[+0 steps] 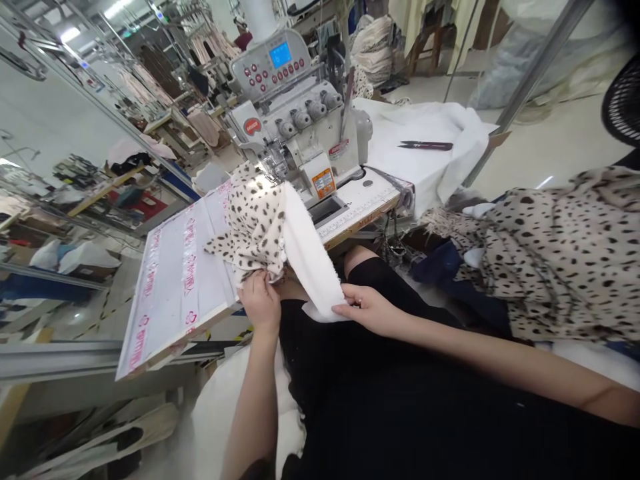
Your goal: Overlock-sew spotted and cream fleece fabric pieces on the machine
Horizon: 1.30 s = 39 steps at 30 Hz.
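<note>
A cream fabric piece with dark spots (256, 223) lies on the sewing table (175, 287), running up under the overlock machine (295, 120). Its white fleece lining (311, 257) hangs over the table's front edge. My left hand (260, 300) is closed, pinching the spotted fabric's lower edge at the table front. My right hand (367, 308) grips the bottom end of the white fleece strip, thumb on top, just above my lap.
A heap of the same spotted fabric (555, 253) lies at the right. Thread snips (426, 145) rest on white cloth (430, 153) behind the machine. A metal post (530, 73) slants at the right. More workstations and garments fill the background at left.
</note>
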Tool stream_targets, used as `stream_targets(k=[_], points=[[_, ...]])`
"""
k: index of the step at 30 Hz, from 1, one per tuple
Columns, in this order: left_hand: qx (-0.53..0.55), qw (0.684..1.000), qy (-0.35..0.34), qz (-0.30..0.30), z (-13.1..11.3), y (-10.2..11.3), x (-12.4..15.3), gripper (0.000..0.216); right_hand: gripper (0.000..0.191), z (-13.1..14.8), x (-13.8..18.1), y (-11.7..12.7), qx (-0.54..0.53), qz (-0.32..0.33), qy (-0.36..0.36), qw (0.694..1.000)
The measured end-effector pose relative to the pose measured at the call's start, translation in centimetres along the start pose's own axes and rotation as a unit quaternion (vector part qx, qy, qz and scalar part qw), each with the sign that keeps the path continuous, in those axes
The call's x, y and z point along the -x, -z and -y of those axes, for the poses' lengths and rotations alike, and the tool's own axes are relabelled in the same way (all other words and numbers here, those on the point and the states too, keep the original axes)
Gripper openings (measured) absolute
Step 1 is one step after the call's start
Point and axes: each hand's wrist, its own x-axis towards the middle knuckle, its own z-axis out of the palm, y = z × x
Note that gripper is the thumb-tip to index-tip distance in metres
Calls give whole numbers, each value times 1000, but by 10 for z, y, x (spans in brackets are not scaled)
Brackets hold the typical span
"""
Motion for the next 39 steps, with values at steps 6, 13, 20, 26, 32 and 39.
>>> stream_targets(k=[6, 13, 20, 26, 32, 39], points=[[103, 992, 35, 70, -4, 76, -5, 27, 27, 2, 3, -4, -5, -15, 4, 1000], [117, 984, -107, 85, -71, 99, 21, 24, 25, 26, 5, -25, -18, -39, 54, 998], [125, 965, -232, 8, -77, 84, 23, 21, 26, 41, 8, -23, 72, -59, 87, 992], [176, 957, -231, -3, -82, 85, 25, 34, 23, 44, 10, -18, 114, -69, 131, 982], [204, 951, -232, 17, -86, 89, 22, 33, 19, 45, 7, -14, 128, -85, 147, 977], [178, 952, -246, 35, -90, 90, 19, 35, 17, 43, 4, -10, 152, -88, 153, 973]])
